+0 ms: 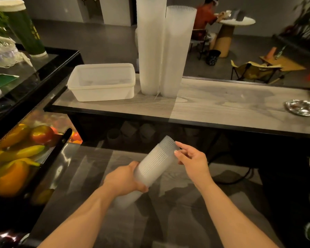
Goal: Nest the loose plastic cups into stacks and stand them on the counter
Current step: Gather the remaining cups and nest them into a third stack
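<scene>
Left hand: wrapped around the lower part of a short stack of nested translucent plastic cups, fingers closed on its side
Short stack: held tilted in the air above the lower table, rims pointing up and away toward the right hand
Right hand: fingers loosely spread, fingertips touching the rim end of the short stack; it grips nothing
Tall stacks: two tall columns of nested cups stand upright on the upper table, touching side by side; the left column runs out of the top of the view, the right column ends lower
Plastic tub: translucent, rectangular, just left of the tall columns on the same upper table
Metal dish: shiny, at the far right of the upper table, well apart from the cups
Fruit case: at the left, bananas, an orange and red fruit behind a perforated panel
</scene>
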`<state>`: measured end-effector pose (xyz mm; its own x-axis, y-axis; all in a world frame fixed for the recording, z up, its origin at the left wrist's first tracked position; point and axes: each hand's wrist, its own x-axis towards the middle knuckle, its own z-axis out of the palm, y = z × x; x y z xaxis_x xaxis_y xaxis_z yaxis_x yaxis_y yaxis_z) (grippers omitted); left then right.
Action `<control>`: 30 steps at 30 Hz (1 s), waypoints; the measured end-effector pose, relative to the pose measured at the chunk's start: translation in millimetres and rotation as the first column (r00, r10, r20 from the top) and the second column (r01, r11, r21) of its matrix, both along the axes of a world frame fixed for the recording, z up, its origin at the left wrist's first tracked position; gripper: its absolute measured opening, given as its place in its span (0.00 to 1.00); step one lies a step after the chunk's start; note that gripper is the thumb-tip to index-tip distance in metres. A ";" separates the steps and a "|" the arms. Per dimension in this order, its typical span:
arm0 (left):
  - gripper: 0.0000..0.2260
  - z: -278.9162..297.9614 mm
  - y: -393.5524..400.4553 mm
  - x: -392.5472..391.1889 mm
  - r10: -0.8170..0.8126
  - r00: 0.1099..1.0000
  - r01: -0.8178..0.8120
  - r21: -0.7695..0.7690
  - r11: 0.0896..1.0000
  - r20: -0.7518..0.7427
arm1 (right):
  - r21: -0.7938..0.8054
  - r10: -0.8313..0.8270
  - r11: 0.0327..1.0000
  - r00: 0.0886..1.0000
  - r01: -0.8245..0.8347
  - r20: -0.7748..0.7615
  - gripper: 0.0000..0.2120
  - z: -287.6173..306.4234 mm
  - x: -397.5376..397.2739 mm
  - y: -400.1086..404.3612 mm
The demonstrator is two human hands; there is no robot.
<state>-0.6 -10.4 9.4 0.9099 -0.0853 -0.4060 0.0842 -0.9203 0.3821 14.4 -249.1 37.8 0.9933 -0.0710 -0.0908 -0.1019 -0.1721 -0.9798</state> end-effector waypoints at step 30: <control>0.50 -37.5 65.6 13.3 0.194 0.971 -0.239 -0.487 0.840 -0.141 | -0.689 0.071 0.579 0.869 -0.435 -0.489 0.18 -48.4 128.9 54.6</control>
